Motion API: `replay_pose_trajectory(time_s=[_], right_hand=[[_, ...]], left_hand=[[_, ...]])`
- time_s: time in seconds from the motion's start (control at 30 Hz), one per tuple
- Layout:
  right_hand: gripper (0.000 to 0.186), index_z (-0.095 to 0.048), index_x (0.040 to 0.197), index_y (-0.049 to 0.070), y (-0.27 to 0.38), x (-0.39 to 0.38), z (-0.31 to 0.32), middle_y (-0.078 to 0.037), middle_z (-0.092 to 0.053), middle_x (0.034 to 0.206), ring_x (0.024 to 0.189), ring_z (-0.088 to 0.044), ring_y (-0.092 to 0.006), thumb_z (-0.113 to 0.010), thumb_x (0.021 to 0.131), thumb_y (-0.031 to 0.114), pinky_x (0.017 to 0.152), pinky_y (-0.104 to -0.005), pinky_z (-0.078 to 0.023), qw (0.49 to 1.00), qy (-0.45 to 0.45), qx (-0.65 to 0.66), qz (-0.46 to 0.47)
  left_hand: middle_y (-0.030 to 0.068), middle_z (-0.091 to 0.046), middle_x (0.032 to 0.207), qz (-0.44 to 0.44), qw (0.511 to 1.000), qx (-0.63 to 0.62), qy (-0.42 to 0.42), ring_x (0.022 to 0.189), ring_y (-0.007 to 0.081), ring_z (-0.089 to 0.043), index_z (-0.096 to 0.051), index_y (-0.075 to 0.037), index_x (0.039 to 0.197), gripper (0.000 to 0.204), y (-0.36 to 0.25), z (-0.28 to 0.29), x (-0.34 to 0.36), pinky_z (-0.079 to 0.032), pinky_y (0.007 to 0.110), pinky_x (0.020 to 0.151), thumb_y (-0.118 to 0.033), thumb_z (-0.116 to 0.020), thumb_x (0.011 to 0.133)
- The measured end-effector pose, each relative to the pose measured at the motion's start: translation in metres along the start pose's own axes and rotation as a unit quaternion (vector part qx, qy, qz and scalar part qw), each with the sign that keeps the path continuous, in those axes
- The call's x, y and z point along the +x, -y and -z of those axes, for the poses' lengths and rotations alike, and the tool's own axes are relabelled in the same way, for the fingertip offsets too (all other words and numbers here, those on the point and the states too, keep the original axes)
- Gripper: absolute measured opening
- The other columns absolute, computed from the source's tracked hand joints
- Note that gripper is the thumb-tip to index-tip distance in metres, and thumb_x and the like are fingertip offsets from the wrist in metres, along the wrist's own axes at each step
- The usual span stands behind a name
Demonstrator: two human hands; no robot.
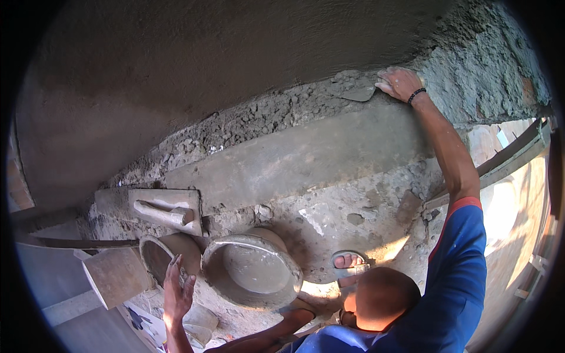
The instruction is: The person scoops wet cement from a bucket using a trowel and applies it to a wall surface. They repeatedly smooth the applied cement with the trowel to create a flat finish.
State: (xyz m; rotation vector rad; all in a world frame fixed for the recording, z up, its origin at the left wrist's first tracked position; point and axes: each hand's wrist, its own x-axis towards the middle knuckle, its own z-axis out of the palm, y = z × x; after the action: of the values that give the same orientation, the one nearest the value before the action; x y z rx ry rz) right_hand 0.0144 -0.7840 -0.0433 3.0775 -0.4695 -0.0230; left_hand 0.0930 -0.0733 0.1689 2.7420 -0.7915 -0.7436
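My right hand [400, 83], with a dark beaded bracelet at the wrist, reaches to the foot of the wall and is closed round a trowel. The trowel's flat blade [358, 94] lies against rough wet mortar [253, 120] along the wall's base. My left hand [179, 291] is raised at the lower left, fingers stretched and thumb apart, holding nothing. Just beyond it stands a mortar-coated bucket [154, 259]. To its right is a wide tub [215, 282] with a pale grey layer inside. A plastering float [191, 203] rests handle up on the ledge behind them.
Smooth dark plaster [206, 53] covers most of the wall; rough bare masonry [482, 79] shows at the right. A smooth grey ledge [294, 156] runs below the mortar. A wooden block [115, 277] stands left of the bucket. A sandalled foot [349, 262] rests on the rubble-strewn ground.
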Motion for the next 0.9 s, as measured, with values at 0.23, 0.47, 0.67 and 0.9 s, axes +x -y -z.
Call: replay_pose_trajectory(time_s=[0.23, 0.47, 0.67, 0.9], right_hand=[[0.040, -0.062, 0.117, 0.006, -0.025, -0.017, -0.053, -0.020, -0.063, 0.116, 0.108, -0.059, -0.0351, -0.062, 0.091, 0.036, 0.093, -0.0439, -0.047, 0.999, 0.002, -0.052, -0.003], [0.035, -0.063, 0.115, 0.005, -0.032, -0.037, -0.059, -0.022, -0.064, 0.104, 0.098, -0.061, -0.0379, -0.063, 0.091, 0.030, 0.084, -0.0460, -0.049, 0.994, -0.078, -0.070, 0.015], [0.033, -0.064, 0.109, 0.012, 0.031, -0.032, -0.004, -0.015, -0.063, 0.095, 0.091, -0.063, -0.0329, -0.063, 0.088, 0.038, 0.081, -0.0453, -0.049, 0.992, -0.115, -0.056, 0.012], [0.032, -0.065, 0.105, 0.011, 0.071, -0.066, 0.045, -0.013, -0.062, 0.091, 0.092, -0.062, -0.0323, -0.065, 0.087, 0.036, 0.081, -0.0450, -0.048, 0.992, -0.124, -0.031, 0.010]], left_hand=[[0.0269, -0.050, 0.133, 0.003, 1.000, -0.011, -0.029, 0.124, 0.0430, -0.047, -0.044, 0.003, 0.135, 0.056, 0.002, 0.013, -0.001, -0.038, 0.046, 0.106, -0.029, -0.061, 0.092], [0.0254, -0.051, 0.134, 0.161, 0.951, 0.005, -0.265, 0.125, 0.0394, -0.048, -0.044, 0.002, 0.137, 0.058, 0.096, -0.009, -0.048, -0.036, 0.043, 0.107, -0.022, -0.066, 0.089], [0.0169, -0.047, 0.138, 0.517, 0.691, -0.431, -0.265, 0.123, 0.0306, -0.048, -0.037, 0.000, 0.139, 0.064, 0.226, -0.094, -0.124, -0.039, 0.044, 0.101, -0.032, -0.065, 0.090], [0.0059, -0.054, 0.125, 0.344, 0.551, -0.711, -0.270, 0.105, 0.0269, -0.058, -0.046, -0.008, 0.130, 0.049, 0.284, -0.144, -0.123, -0.048, 0.042, 0.078, -0.032, -0.064, 0.091]])
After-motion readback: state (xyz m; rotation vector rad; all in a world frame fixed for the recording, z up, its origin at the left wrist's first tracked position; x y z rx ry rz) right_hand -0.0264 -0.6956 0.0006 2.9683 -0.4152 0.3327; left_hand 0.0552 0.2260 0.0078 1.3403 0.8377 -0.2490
